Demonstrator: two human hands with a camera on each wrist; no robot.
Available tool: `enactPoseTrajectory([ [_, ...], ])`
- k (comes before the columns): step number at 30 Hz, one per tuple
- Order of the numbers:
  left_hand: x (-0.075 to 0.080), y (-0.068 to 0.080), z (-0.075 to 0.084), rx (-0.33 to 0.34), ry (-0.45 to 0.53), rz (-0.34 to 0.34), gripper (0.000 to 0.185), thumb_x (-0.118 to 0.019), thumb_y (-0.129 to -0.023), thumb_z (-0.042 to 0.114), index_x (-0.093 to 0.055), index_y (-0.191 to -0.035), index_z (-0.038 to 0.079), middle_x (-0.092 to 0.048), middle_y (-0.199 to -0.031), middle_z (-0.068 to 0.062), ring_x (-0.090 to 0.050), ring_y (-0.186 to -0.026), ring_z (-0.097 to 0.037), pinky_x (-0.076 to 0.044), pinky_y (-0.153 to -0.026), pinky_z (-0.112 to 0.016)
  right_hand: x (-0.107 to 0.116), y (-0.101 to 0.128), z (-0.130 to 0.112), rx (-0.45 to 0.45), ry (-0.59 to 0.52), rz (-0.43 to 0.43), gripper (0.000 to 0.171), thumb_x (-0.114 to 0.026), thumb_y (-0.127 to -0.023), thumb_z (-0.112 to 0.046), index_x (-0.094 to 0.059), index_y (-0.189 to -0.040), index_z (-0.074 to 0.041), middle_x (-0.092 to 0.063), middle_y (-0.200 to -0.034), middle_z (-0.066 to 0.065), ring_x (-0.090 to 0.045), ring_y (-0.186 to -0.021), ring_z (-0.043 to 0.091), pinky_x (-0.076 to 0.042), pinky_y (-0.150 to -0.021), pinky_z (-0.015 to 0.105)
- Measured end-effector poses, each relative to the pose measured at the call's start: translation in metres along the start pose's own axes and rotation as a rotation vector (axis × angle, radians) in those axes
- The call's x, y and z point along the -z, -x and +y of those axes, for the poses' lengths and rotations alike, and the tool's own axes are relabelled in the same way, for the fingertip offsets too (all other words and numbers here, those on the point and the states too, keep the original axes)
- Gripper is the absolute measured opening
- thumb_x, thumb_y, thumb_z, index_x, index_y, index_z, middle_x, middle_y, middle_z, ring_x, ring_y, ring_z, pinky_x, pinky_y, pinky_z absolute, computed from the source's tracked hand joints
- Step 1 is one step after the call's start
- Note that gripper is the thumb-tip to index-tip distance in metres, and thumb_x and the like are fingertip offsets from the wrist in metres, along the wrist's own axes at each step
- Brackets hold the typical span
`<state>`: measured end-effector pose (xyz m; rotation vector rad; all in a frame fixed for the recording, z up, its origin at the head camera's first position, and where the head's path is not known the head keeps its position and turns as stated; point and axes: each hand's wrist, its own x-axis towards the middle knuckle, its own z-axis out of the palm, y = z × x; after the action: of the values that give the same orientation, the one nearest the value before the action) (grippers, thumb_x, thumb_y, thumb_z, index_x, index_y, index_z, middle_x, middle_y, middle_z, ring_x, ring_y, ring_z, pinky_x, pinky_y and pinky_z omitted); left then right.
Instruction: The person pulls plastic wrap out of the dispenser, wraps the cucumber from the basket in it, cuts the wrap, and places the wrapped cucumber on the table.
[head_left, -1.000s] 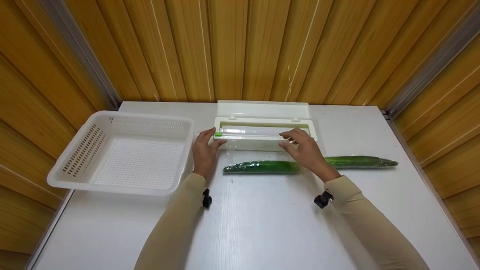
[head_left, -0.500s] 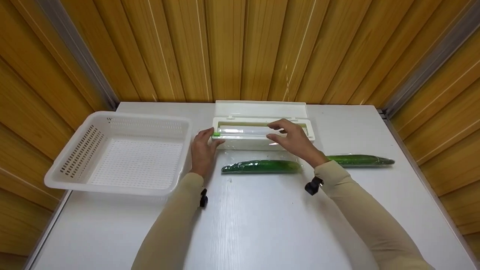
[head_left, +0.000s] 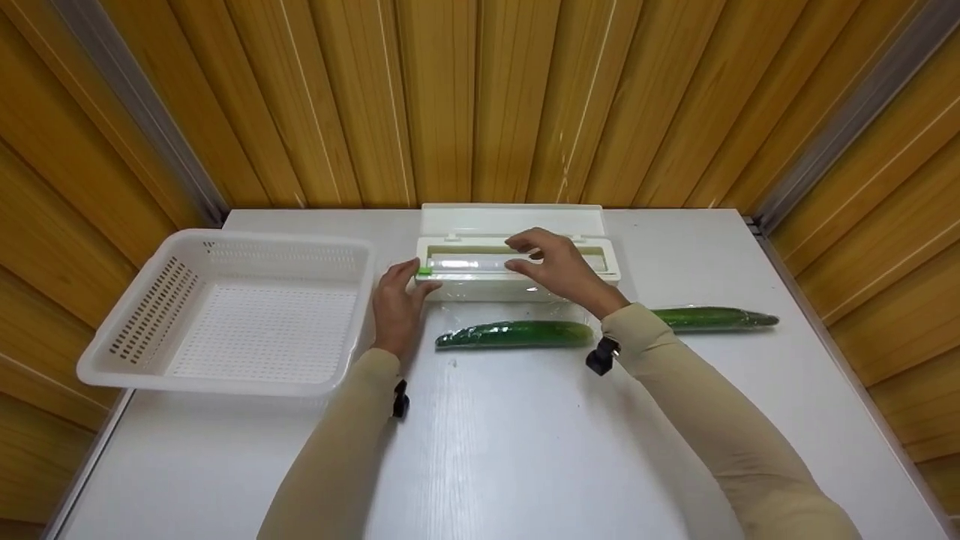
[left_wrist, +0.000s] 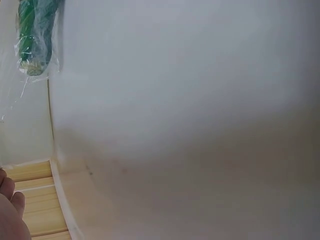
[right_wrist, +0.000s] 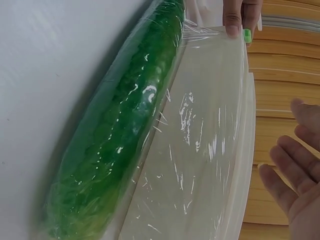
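A white cling-film dispenser lies at the back of the table with its lid open and the roll showing. My left hand rests on the table against the box's left end, thumb by the green slider. My right hand hovers over the middle of the roll, fingers loosely spread and holding nothing. A sheet of film runs from the box down to a wrapped cucumber lying just in front. The left wrist view shows only that cucumber's tip.
A second wrapped cucumber lies to the right, partly behind my right forearm. A white perforated basket stands at the left. The white table is boxed in by wooden walls at the back and both sides.
My right hand has moved left and further back, from the box's front right to above the middle of the roll. My left hand has stayed at the box's left end.
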<state>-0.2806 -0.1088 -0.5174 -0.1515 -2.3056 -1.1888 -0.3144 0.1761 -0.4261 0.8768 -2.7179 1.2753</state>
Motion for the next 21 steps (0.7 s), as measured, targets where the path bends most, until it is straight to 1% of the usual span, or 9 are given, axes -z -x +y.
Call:
enactPoseTrajectory([
  [6,0.000,-0.001,-0.002,-0.008,0.029,0.000,0.051,-0.087,-0.086,0.017,-0.071,-0.129,-0.007,-0.069,-0.128,-0.023,-0.064,-0.126,-0.039,-0.051,-0.109,-0.043,-0.009,-0.014,-0.006,-0.002,-0.019,-0.031,0.040,-0.076,-0.102,-0.018,-0.067,-0.135,0.002,-0.068,-0.131,0.019,-0.065,-0.121,0.034,-0.054,-0.102,0.046],
  [13,-0.003,-0.001,-0.003,0.007,0.016,0.003,0.051,-0.087,-0.086,0.019,-0.072,-0.129,-0.004,-0.070,-0.129,-0.021,-0.064,-0.127,-0.038,-0.050,-0.110,-0.041,-0.022,-0.029,-0.015,0.008,-0.026,-0.087,0.037,-0.075,-0.102,-0.020,-0.069,-0.133,0.001,-0.070,-0.128,0.017,-0.067,-0.116,0.026,-0.056,-0.098,0.041],
  [17,-0.003,-0.001,-0.002,0.017,0.031,-0.002,0.052,-0.087,-0.087,0.019,-0.071,-0.131,-0.003,-0.070,-0.130,-0.021,-0.064,-0.127,-0.037,-0.049,-0.111,-0.040,-0.030,-0.035,-0.014,0.008,-0.027,-0.112,0.035,-0.074,-0.103,-0.021,-0.070,-0.131,0.000,-0.070,-0.127,0.015,-0.067,-0.114,0.024,-0.056,-0.098,0.039],
  [21,-0.004,0.000,-0.004,0.003,0.032,0.010,0.052,-0.087,-0.085,0.019,-0.072,-0.129,-0.005,-0.071,-0.128,-0.022,-0.065,-0.125,-0.038,-0.049,-0.110,-0.041,-0.038,-0.041,-0.012,0.009,-0.041,-0.127,0.034,-0.074,-0.103,-0.020,-0.071,-0.130,0.000,-0.071,-0.125,0.016,-0.067,-0.112,0.023,-0.055,-0.098,0.038],
])
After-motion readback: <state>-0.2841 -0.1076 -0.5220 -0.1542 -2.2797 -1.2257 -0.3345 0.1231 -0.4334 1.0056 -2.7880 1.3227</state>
